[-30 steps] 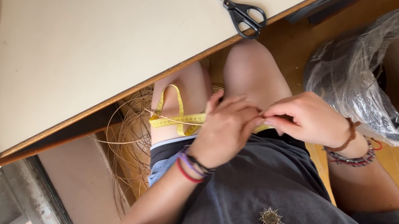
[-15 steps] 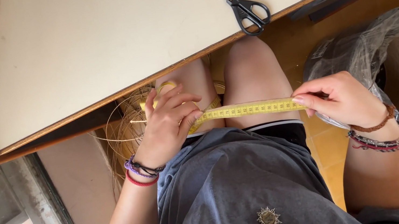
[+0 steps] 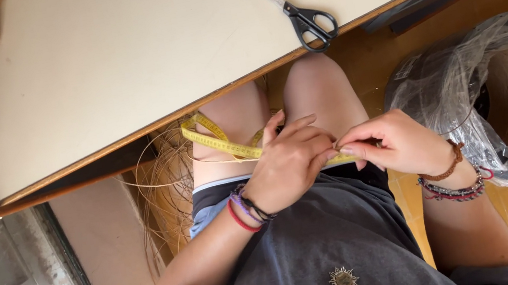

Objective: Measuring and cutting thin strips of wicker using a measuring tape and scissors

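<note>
Right, what I see, big to small:
Table (image 3: 115, 62): cream top, 12 o'clock.
Bagged fibre roll (image 3: 503, 92): 3 o'clock, on floor.
Left hand (image 3: 288, 161): pinching yellow tape measure (image 3: 219, 141), over lap.
Right hand (image 3: 394, 145): gripping tape's other end, touching left.
Scissors (image 3: 304, 12): table edge, 1 o'clock.

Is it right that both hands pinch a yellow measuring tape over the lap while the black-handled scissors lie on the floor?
Not quite. The scissors lie on the table, near its edge, as the head view shows. The left hand and right hand do pinch the yellow measuring tape over the lap.
</note>
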